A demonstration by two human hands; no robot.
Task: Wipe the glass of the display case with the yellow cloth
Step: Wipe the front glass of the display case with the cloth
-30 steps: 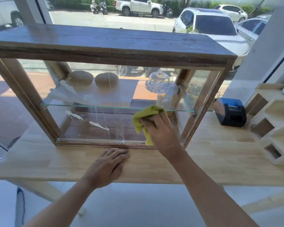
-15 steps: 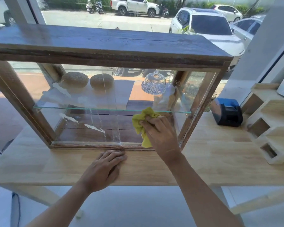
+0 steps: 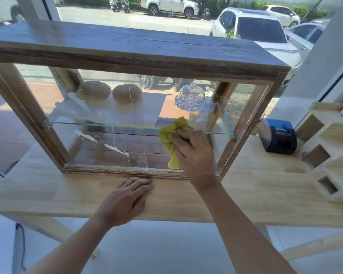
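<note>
A wooden display case with a glass front stands on a light wooden table. White streaks and smears run down the lower middle of the glass. My right hand presses a crumpled yellow cloth against the glass at the lower right, fingers bunching the cloth. My left hand lies flat on the table just in front of the case's bottom rail, holding nothing.
Inside the case, two round woven pads and a glass dome sit on a glass shelf. A blue-black device and a pale wooden rack stand on the table at right. A window with parked cars is behind.
My right hand and the cloth have shifted slightly on the lower right glass. My left hand has stayed flat on the table. The camera has moved a little.
</note>
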